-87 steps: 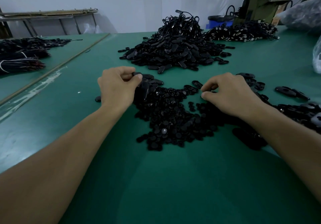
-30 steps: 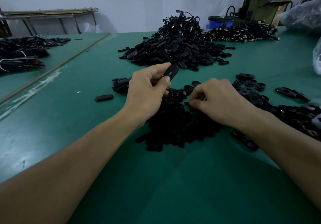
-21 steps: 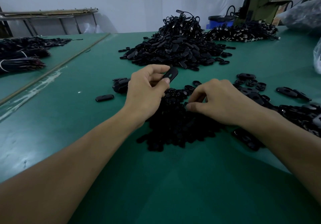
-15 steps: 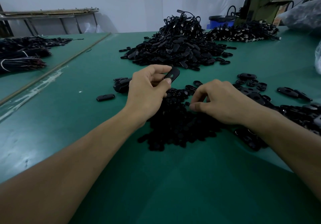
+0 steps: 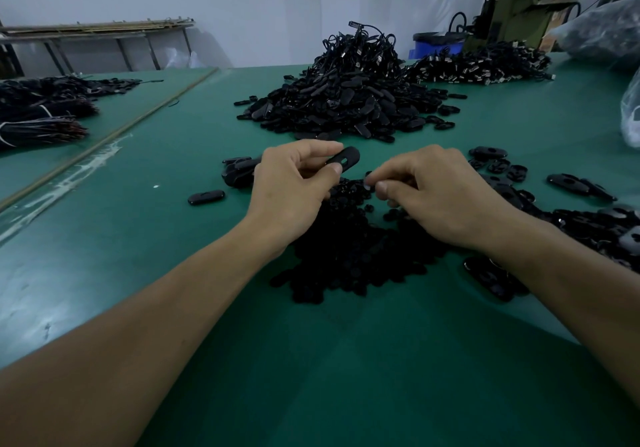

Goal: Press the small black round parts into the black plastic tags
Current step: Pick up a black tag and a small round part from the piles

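My forearms reach out over the green table (image 5: pixel 138 238). Under and between my wrists lies the pile of small black round parts (image 5: pixel 346 256), spread low on the mat. My left hand (image 5: pixel 291 186) is over the pile's far edge and grips one black tag (image 5: pixel 344 159) between thumb and forefinger. The tag is tilted, slot side up, with its far end sticking out past my fingertips. My right hand (image 5: pixel 440 193) is just beside it, fingers curled, with thumb and forefinger pinching a round part (image 5: pixel 368 183) that the fingertips mostly hide. The part is near the tag but apart from it. Left of my left hand a single tag (image 5: pixel 206 197) lies flat, with a small clump of tags (image 5: pixel 239 171) just beyond it. More loose tags (image 5: pixel 571 183) are scattered to the right. Farther off rises a big heap of tags (image 5: pixel 346 100), with a second heap (image 5: pixel 485 65) behind it to the right. Dark bundles (image 5: pixel 41 117) lie far left. A blue drum (image 5: pixel 436 46) and a machine (image 5: pixel 526 13) stand by the wall.
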A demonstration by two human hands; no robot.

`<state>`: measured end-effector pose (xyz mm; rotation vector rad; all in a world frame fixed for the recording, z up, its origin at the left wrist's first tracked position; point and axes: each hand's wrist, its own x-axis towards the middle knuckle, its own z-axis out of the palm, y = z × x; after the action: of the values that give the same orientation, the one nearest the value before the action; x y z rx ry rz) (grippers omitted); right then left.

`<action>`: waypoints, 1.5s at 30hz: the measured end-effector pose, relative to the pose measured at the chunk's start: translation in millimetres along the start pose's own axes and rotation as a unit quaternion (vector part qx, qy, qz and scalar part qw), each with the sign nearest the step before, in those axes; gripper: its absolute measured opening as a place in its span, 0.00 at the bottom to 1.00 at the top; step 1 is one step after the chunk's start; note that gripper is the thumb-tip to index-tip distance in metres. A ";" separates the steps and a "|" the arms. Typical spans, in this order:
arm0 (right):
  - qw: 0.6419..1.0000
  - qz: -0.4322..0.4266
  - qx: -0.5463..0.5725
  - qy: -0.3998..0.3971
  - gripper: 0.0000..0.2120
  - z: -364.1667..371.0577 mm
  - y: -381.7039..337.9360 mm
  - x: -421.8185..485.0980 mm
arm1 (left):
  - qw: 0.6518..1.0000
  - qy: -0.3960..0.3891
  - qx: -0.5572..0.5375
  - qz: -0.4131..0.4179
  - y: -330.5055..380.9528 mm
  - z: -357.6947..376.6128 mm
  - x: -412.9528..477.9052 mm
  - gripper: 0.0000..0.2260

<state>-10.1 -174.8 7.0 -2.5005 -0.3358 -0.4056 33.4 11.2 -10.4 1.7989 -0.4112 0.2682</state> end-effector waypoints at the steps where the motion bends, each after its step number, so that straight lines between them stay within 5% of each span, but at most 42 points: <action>1: 1.000 0.000 0.006 0.008 0.09 -1.0 -0.5 -0.5 | 1.000 0.000 0.001 0.000 -0.1 -0.2 -0.2 0.11; 12: 0.998 0.011 0.012 0.066 0.06 -2.1 -3.7 -1.1 | 1.000 -0.005 0.016 0.000 -0.8 -0.9 -0.2 0.09; 26: 0.982 0.016 0.157 0.105 0.07 -2.3 -8.4 -0.5 | 0.998 -0.057 -0.008 0.025 4.9 3.6 -3.9 0.10; 45: 0.989 0.001 0.104 0.106 0.10 1.8 -12.0 -3.1 | 0.993 -0.104 -0.017 0.050 9.0 6.1 -7.9 0.09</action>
<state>-16.4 -164.7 10.5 -2.2299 -0.2754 -0.5982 22.3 4.3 -7.2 1.7824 -0.6507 0.1411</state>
